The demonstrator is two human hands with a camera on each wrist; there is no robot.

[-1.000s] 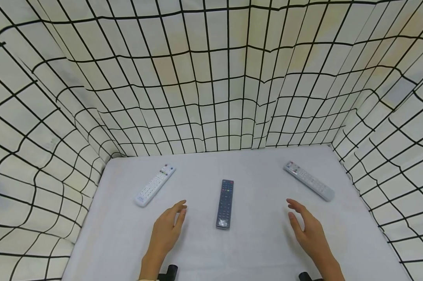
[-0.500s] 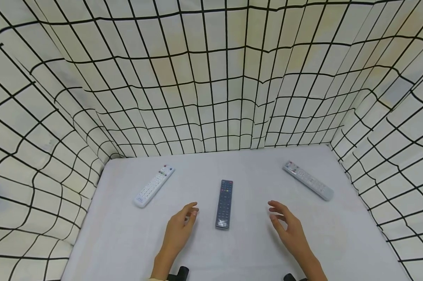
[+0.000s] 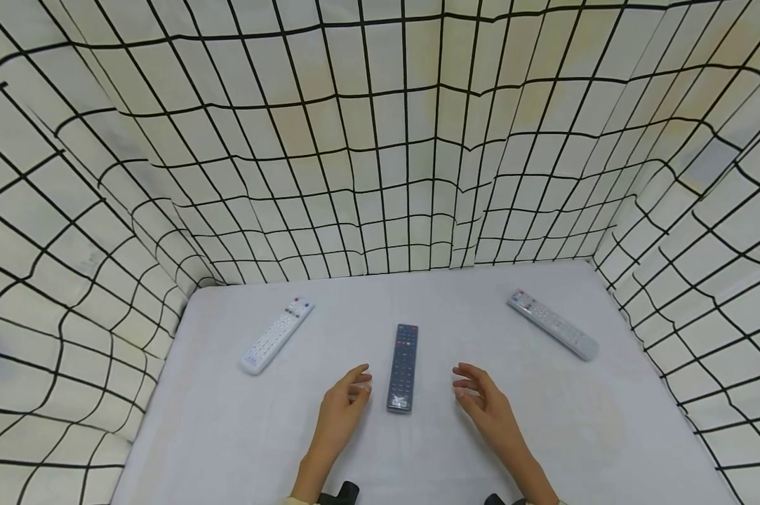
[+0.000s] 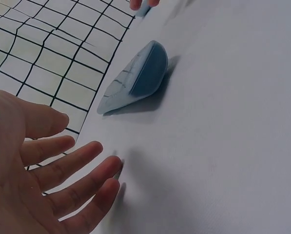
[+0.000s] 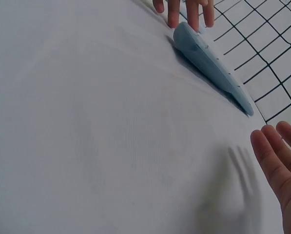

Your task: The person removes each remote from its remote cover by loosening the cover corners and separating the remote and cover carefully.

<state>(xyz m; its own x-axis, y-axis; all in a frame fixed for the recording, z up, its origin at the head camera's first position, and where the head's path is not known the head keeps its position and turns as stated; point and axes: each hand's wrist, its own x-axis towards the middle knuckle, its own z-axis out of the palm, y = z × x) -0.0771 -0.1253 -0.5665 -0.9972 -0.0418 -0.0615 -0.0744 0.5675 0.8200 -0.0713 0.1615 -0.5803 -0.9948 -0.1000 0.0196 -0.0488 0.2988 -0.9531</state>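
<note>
Dark remote (image 3: 403, 368) lies near hovering, relaxed left fingers (image 4: 87, 187).

High, forward-down head view; close, tilted wrist views, the middle remote (image 3: 403, 368) common to all.

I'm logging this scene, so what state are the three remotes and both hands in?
Dark remote, lying buttons up, untouched.
White remote, lying buttons up, untouched.
Grey remote, lying buttons up, untouched.
Left hand, fingers relaxed, holding nothing.
Right hand, fingers relaxed, holding nothing.
</note>
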